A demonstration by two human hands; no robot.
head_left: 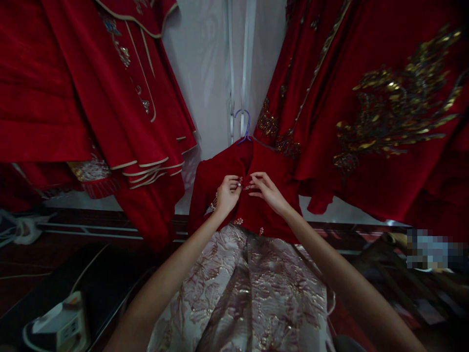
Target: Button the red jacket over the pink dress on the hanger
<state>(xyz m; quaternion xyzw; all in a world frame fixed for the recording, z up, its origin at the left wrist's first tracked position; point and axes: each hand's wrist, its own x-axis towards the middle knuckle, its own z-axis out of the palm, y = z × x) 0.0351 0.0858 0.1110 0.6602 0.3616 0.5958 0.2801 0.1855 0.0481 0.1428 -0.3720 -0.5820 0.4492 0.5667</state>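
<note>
Red jacket, both hands at front

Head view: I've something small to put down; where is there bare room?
The black surface looks bare, though dim, between the cord and left forearm. A hand might pass before the pale wall, between the left-side red garments and metal strips. Crowded: around the iron and at the red jacket's front, by the left hand and right hand.
</note>
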